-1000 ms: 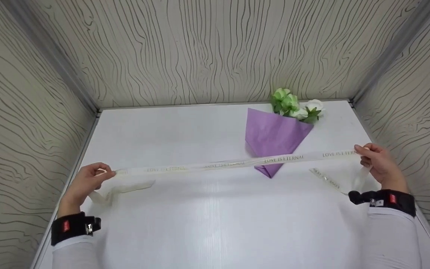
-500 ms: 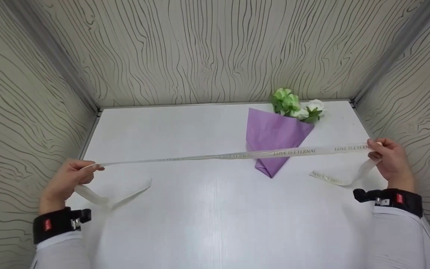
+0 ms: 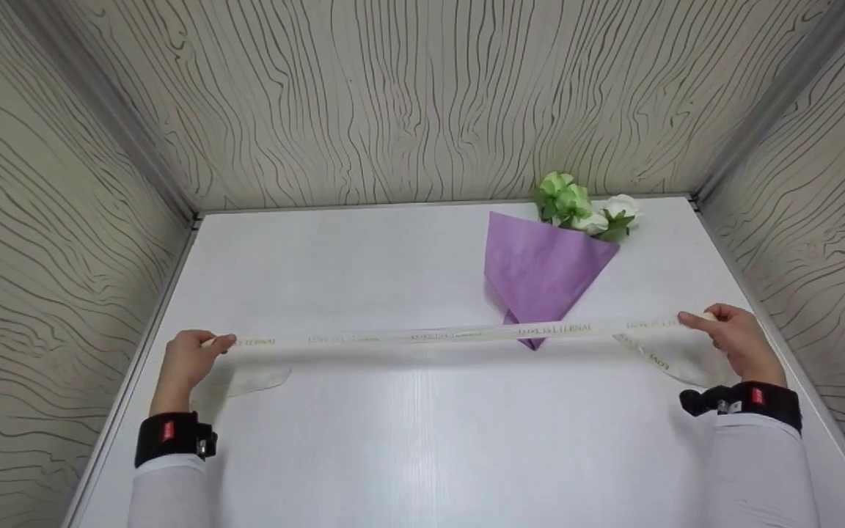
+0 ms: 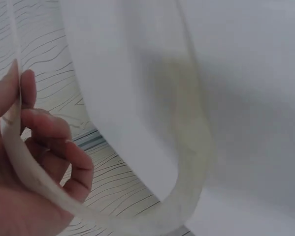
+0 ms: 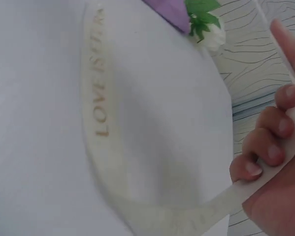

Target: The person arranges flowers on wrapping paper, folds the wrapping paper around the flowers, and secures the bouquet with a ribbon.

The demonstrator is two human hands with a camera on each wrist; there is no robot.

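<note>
A pale ribbon [image 3: 437, 336] printed with gold "LOVE IS ETERNAL" lettering is stretched nearly level between both hands. My left hand [image 3: 191, 359] pinches it between thumb and index finger, and a loose tail curves down below, plain in the left wrist view. On the other side my right hand [image 3: 739, 341] pinches the ribbon the same way; its tail loops under the palm with the lettering showing in the right wrist view. Behind the ribbon lies a bouquet in purple wrapping paper [image 3: 543, 268], its pointed lower end crossed by the ribbon in the head view.
Green flowers [image 3: 565, 196] and white flowers [image 3: 619, 209] stick out of the wrapping toward the back wall. The white table [image 3: 408, 440] is bounded by wood-grain panels [image 3: 393, 103] at the back and both sides.
The hands first moved apart and up, tilting and twisting the ribbon, then came closer together and lower. The ribbon is now nearly level, over the bouquet's tip. The bouquet has stayed put.
</note>
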